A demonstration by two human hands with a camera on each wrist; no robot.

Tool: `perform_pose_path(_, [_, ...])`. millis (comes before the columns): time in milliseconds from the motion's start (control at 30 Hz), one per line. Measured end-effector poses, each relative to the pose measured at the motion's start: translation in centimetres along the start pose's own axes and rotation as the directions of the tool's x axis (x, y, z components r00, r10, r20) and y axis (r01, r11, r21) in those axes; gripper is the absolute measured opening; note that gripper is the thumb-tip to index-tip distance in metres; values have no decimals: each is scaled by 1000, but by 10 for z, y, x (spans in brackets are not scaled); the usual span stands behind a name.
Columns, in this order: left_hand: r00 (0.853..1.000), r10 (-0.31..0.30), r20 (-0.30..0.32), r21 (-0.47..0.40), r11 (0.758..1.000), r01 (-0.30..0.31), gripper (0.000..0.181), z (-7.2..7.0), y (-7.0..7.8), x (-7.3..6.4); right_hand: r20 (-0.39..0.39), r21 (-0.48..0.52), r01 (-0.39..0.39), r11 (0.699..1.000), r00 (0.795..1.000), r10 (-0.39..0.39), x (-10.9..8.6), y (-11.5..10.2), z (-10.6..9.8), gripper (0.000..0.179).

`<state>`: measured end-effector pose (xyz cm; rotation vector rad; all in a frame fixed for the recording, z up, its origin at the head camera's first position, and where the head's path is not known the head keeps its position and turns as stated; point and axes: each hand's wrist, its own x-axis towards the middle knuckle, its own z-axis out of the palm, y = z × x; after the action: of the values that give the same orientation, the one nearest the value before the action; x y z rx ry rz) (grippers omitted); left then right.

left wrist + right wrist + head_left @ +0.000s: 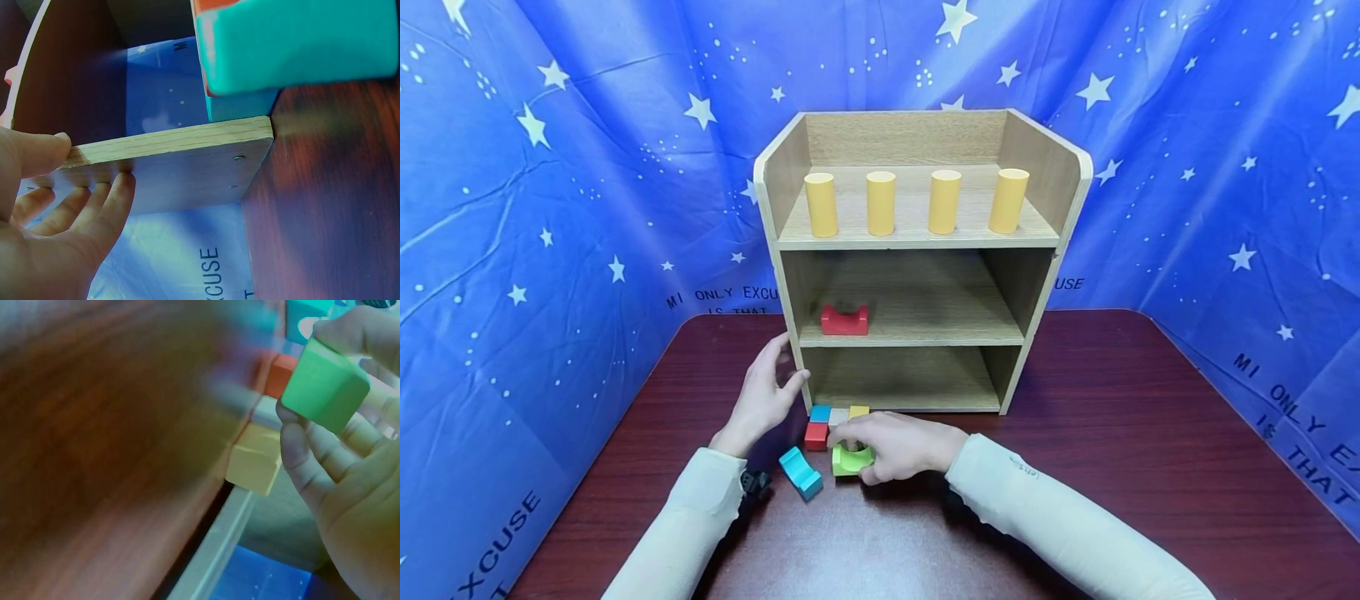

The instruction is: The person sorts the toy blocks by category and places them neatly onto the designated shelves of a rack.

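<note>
My left hand (pixel 758 406) holds the left side panel of a wooden shelf unit (pixel 917 244). In the left wrist view its thumb lies at the panel's front edge and its fingers (pixel 115 209) rest along the outer face. With thumb and fingers my right hand (pixel 913 447) pinches a light green block (pixel 847 464) with a scooped-out curve, in front of the shelf. Beside it on the table lies a turquoise curved block (pixel 801 473). Just behind stand a red block (pixel 816 437), a blue one (pixel 821 413), a white one (pixel 838 417) and a yellow one (pixel 253 465).
On the top shelf several yellow cylinders (pixel 881 204) stand in a row. A red curved block (pixel 845 322) sits at the left of the middle shelf. The dark red-brown table (pixel 1112 467) extends on both sides, with a blue starry cloth (pixel 1187 208) hanging behind.
</note>
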<state>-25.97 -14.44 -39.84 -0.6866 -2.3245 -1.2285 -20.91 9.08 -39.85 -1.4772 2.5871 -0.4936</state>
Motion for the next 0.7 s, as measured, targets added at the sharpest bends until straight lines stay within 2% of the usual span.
perform_pose_path(300, [1000,5,-9,0,1000,-5,60,0,0,1,-47,14,-15,1000,999,16,-5,0,-20,54])
perform_pose_path(700, [1000,-9,-6,-3,1000,9,59,0,0,0,-97,-28,-83,996,992,80,-16,-3,-56,55])
